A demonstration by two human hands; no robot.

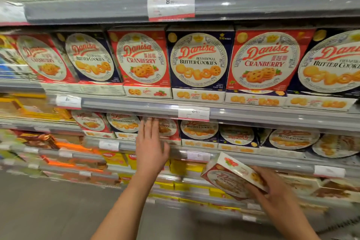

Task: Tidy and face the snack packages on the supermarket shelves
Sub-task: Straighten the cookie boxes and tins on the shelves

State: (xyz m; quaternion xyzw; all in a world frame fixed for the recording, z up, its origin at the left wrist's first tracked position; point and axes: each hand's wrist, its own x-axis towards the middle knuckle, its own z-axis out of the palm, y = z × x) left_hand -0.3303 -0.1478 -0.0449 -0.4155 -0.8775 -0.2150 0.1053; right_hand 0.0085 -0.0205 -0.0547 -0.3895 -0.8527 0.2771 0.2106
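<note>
Red-white cookie box (231, 176), tilted, gripped by right hand (272, 187).

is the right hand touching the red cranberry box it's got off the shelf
Touching. The head view shows the right hand with fingers curled round the lower right edge of the tilted red cranberry box, held clear of the shelves.

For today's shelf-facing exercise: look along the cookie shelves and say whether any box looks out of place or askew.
Yes. On the lower shelf, right of centre, one blue box sits with its label upside down, and the boxes further right lean crookedly. A red cranberry box is off the shelf, tilted in the right hand.
</note>
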